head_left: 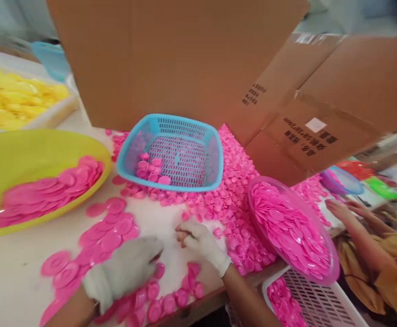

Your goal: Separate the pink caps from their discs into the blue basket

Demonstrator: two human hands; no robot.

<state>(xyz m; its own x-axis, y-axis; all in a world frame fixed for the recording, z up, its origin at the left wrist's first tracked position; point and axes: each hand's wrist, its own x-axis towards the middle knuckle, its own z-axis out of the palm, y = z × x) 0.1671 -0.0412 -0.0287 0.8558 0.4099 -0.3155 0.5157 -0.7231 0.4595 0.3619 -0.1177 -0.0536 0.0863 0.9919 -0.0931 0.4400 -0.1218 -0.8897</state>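
Observation:
Both my hands wear white cloth gloves and rest on a white table (11,272). My left hand (123,270) lies palm down over flat pink discs (106,234) and small pink caps (171,299); it is blurred and its fingers are curled. My right hand (201,245) sits just right of it, fingers pinched together at the tips, near a big heap of pink caps (232,204). What the fingers pinch is too small to make out. A blue mesh basket (173,152) with a few caps stands behind the hands.
A yellow-green bowl (31,150) holds pink discs at left, with a tray of yellow parts (17,97) behind. A tilted pink bowl (293,227) of discs sits right, over a white crate (314,299). Open cardboard boxes (184,59) stand behind. Another person's hands (341,209) work at far right.

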